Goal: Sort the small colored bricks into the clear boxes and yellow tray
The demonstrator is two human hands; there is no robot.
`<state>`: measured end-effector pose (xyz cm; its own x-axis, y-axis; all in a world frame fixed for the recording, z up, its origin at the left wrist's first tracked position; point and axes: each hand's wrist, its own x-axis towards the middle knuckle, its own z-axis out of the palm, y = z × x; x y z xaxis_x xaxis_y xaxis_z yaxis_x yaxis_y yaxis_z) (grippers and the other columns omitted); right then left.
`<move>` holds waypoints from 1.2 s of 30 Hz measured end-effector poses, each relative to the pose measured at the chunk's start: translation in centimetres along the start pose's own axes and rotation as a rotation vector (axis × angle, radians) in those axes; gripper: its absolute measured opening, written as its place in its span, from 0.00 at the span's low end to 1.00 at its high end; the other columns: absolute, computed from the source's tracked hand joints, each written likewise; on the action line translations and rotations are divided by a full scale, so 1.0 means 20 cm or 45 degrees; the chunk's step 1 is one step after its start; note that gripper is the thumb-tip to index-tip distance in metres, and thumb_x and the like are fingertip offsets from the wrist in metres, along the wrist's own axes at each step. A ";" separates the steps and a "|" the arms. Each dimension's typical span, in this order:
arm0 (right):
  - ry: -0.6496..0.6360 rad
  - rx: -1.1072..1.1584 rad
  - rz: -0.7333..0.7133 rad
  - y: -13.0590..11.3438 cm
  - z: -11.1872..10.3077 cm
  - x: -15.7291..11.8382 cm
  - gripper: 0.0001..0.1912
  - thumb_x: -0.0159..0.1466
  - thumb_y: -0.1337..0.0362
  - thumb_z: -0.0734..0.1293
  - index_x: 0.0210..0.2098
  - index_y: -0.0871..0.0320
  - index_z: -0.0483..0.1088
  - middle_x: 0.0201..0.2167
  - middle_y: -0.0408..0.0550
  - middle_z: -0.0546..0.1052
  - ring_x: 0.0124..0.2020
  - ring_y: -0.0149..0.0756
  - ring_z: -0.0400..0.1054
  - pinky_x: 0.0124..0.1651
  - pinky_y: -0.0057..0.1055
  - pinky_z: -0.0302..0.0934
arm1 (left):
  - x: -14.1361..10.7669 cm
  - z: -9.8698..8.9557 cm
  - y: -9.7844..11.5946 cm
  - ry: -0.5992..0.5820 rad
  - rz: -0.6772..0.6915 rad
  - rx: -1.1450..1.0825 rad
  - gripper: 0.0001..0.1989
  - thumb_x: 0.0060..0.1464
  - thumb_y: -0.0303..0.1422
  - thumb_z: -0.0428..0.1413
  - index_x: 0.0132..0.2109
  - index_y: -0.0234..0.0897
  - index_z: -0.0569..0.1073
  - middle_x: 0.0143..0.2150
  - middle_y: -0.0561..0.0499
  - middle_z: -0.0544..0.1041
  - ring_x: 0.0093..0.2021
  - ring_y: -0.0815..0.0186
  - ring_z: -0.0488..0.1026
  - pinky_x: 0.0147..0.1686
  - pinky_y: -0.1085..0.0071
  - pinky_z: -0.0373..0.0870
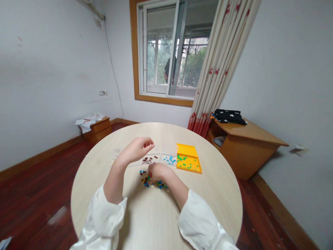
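My left hand (138, 150) is raised over the clear box of dark brown toy bricks (149, 159), its fingers curled toward the thumb. Anything between those fingertips is too small to make out. Lower down, my right hand (159, 171) reaches into a loose pile of mixed small bricks (145, 181) in blue, green, brown, yellow and white. Its fingers bend down and inward, and the tips are mostly hidden. Right of the brown bricks, a clear box holds light blue bricks (170, 160). Beside it lies an open yellow box (189, 170) with green bricks scattered inside.
All this rests on a round pale wooden table (208, 205). Some pale pieces (112, 162) show left of my left forearm. A wooden desk (249, 139) with dark cloth stands at the right, a small cabinet (102, 128) with papers at the back left.
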<state>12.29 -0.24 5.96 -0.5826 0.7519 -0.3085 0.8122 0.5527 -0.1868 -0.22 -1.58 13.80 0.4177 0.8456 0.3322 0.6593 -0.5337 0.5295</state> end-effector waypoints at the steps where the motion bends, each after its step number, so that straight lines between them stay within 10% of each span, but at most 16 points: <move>1: 0.000 -0.046 -0.019 -0.02 0.00 0.00 0.13 0.48 0.64 0.73 0.33 0.64 0.78 0.28 0.55 0.80 0.26 0.37 0.72 0.25 0.26 0.58 | 0.00 0.00 0.00 0.000 0.000 -0.002 0.13 0.54 0.36 0.48 0.33 0.34 0.74 0.30 0.48 0.76 0.29 0.66 0.70 0.30 0.72 0.63; 26: 0.061 -0.051 -0.088 0.04 -0.08 -0.09 0.16 0.52 0.78 0.64 0.37 0.61 0.77 0.39 0.56 0.79 0.36 0.38 0.73 0.34 0.24 0.60 | 0.00 0.01 0.01 0.011 0.023 -0.007 0.12 0.53 0.36 0.48 0.32 0.34 0.73 0.27 0.49 0.76 0.27 0.67 0.69 0.27 0.73 0.63; 36: 0.987 0.463 -0.419 0.04 -0.28 -0.35 0.10 0.59 0.73 0.62 0.36 0.59 0.74 0.33 0.47 0.78 0.34 0.31 0.70 0.41 0.27 0.61 | 0.02 0.01 0.01 0.271 0.056 -0.071 0.11 0.53 0.32 0.48 0.30 0.34 0.72 0.27 0.50 0.75 0.28 0.67 0.69 0.29 0.73 0.63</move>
<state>16.76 -3.01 13.17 -0.5366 0.6800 0.4998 0.4845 0.7331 -0.4773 0.21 -1.44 13.93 0.2998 0.8060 0.5103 0.6054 -0.5742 0.5512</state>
